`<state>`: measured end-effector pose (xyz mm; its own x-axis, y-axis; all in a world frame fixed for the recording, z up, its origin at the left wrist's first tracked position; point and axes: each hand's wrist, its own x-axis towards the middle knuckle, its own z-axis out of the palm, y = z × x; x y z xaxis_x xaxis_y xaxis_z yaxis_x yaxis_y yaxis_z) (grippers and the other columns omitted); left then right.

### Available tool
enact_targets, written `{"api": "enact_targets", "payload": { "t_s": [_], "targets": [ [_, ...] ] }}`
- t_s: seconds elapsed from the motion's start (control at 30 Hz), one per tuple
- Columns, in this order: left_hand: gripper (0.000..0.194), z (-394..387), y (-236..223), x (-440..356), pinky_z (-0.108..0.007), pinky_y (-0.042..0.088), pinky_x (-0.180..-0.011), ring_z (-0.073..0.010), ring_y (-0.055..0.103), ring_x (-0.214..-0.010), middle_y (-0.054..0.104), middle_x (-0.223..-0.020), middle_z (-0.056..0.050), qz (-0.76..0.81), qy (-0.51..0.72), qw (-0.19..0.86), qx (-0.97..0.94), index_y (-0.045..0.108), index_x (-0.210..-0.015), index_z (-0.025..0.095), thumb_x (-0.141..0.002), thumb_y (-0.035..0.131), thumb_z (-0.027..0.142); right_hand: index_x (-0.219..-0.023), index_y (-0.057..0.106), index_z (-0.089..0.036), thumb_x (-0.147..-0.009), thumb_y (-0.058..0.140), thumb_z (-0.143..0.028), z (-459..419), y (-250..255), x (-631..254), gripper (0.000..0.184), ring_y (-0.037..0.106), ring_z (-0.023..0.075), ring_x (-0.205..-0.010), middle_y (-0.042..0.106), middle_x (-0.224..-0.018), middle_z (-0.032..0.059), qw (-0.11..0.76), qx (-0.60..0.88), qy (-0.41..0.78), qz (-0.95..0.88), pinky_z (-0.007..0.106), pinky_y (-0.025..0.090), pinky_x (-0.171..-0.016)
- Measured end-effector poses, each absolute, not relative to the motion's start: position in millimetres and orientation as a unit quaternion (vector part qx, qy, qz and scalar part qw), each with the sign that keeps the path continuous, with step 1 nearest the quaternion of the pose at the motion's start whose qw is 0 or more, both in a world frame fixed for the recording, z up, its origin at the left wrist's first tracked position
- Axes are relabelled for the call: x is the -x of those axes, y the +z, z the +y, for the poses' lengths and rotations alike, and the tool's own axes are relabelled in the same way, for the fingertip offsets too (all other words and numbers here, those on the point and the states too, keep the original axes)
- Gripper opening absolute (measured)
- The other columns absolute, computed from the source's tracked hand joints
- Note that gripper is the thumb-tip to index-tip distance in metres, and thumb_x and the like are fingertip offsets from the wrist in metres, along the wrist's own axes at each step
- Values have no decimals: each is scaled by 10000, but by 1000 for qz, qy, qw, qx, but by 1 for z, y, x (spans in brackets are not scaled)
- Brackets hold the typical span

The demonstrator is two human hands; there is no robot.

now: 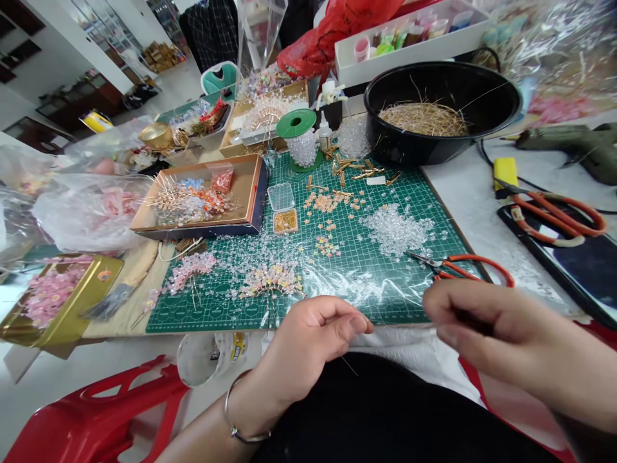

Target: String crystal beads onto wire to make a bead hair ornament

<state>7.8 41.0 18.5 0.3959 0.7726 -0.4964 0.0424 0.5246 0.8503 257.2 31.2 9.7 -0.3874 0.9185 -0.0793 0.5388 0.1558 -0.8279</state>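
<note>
My left hand (321, 337) is closed in a pinch at the mat's front edge, thumb against fingers. A thin wire (349, 365) shows just below it and seems to come from its grip. To the right, my right hand (486, 328) is also closed, slightly blurred; what its fingertips hold is hidden. Beyond the hands, on the green cutting mat (347, 308), lie a beaded floral hair comb (272, 280), a pink one (193, 270) and a heap of clear beads (398, 230). Pliers with orange handles (470, 260) lie just behind my right hand.
A box of beaded sprigs (255, 193) stands at the left, with a small case of gold beads (285, 221) beside it. Behind are a green spool (296, 123) and a black basin (400, 145). Scissors (563, 215) and a glue gun (573, 148) lie right.
</note>
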Motion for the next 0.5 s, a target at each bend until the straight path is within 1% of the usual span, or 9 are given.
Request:
{"api": "enact_targets", "payload": {
  "t_s": [0.07, 0.13, 0.17, 0.2, 0.23, 0.3, 0.37, 0.43, 0.5],
  "targets": [
    [312, 41, 17, -9, -223, 172, -467, -48, 245, -463, 376, -511, 81, 480, 258, 744, -386, 679, -822, 139, -864, 702, 447, -941, 573, -268, -965, 506, -292, 31, 13, -258, 75, 590, 152, -696, 601, -804, -6, 313, 505, 329, -734, 223, 496, -554],
    [319, 40, 18, -11, -228, 165, -465, -50, 264, -469, 400, -522, 74, 481, 239, 748, -391, 673, -810, 137, -856, 708, 450, -1192, 572, -283, -979, 531, -343, 29, 17, -250, 226, 659, 186, -928, 660, -1078, 47, 344, 458, 239, -784, 248, 560, -723],
    [330, 40, 19, -13, -229, 161, -464, -52, 267, -474, 397, -523, 74, 480, 223, 750, -397, 659, -786, 138, -849, 713, 457, -1266, 554, -273, -981, 536, -333, 28, 18, -244, 292, 660, 194, -1016, 650, -1173, 66, 334, 424, 210, -815, 258, 563, -802],
    [345, 40, 20, -14, -231, 161, -465, -53, 269, -480, 390, -522, 76, 480, 206, 751, -403, 639, -755, 142, -839, 721, 466, -1297, 547, -256, -987, 528, -300, 26, 19, -238, 313, 663, 191, -1046, 649, -1204, 76, 317, 391, 196, -841, 261, 557, -851],
    [362, 40, 21, -14, -231, 163, -467, -55, 273, -485, 384, -520, 77, 481, 194, 752, -407, 614, -725, 146, -827, 730, 473, -1285, 557, -236, -993, 513, -254, 25, 19, -232, 296, 677, 178, -1020, 664, -1182, 79, 303, 367, 195, -857, 255, 556, -853],
    [388, 39, 20, -15, -228, 179, -475, -57, 285, -496, 376, -515, 80, 483, 183, 753, -408, 580, -688, 154, -805, 748, 484, -1184, 592, -205, -993, 491, -165, 23, 16, -223, 220, 698, 146, -869, 702, -1022, 61, 297, 355, 212, -861, 238, 560, -757],
    [379, 39, 19, -14, -228, 190, -481, -59, 295, -499, 379, -513, 81, 484, 176, 755, -407, 596, -699, 152, -801, 748, 484, -1079, 600, -192, -984, 481, -120, 22, 12, -219, 168, 673, 129, -738, 688, -876, 36, 303, 360, 240, -849, 239, 540, -658],
    [349, 40, 20, -13, -227, 200, -489, -61, 301, -506, 391, -522, 75, 483, 161, 750, -422, 637, -734, 144, -811, 735, 469, -1019, 603, -190, -977, 478, -111, 22, 10, -219, 154, 649, 124, -702, 660, -828, 26, 285, 364, 270, -845, 242, 517, -623],
    [308, 40, 22, -11, -218, 270, -524, -72, 371, -546, 483, -577, 47, 485, 155, 732, -452, 677, -780, 136, -830, 718, 437, -1003, 611, -190, -972, 464, -109, 26, 10, -221, 171, 638, 122, -692, 647, -825, 22, 254, 360, 284, -851, 247, 502, -616]
  ]
}}
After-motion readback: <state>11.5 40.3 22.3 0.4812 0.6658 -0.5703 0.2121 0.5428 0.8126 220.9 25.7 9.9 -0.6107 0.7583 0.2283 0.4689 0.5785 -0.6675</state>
